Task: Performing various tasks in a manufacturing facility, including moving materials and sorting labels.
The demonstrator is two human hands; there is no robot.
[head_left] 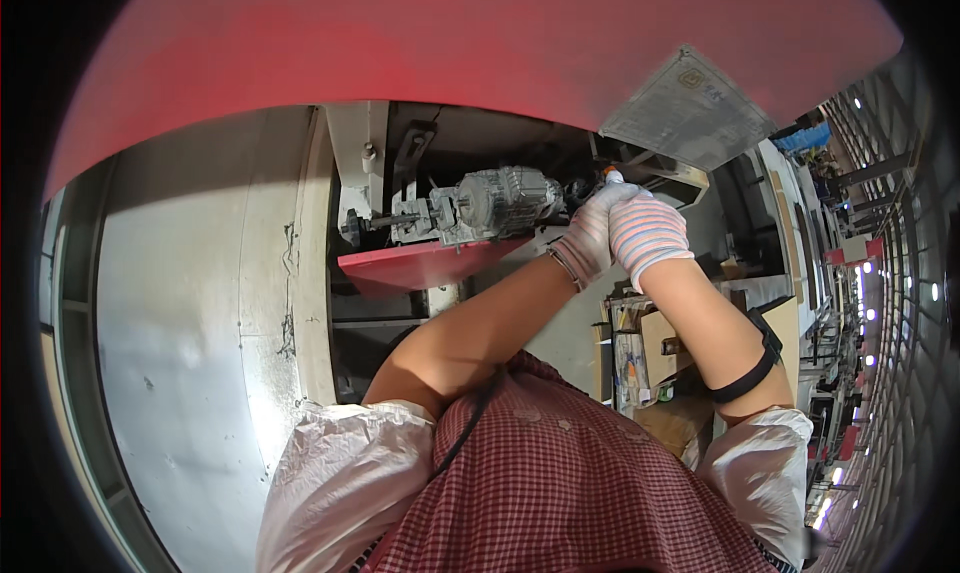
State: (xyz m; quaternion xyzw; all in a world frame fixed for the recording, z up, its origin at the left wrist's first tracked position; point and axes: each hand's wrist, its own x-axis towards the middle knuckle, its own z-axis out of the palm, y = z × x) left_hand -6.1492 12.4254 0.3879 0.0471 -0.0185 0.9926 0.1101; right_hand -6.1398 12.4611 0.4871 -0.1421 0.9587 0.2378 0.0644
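Both my hands wear pale knitted gloves with coloured stripes and meet at the right end of the machine's recess. My left hand is closed, its fingers mostly hidden beside the other glove. Against it lies my right hand, also closed, with its back toward me. A small orange piece shows just beyond the fingers; what it belongs to is hidden. Left of the hands, a dusty grey electric motor is mounted with a shaft reaching out to its left. Under the motor is a red panel.
A large red cover overhangs the recess, with a grey plate on its right. To the left stands a pale metal panel. Cardboard and stacked items lie below my right forearm. A metal bracket juts out near my right hand.
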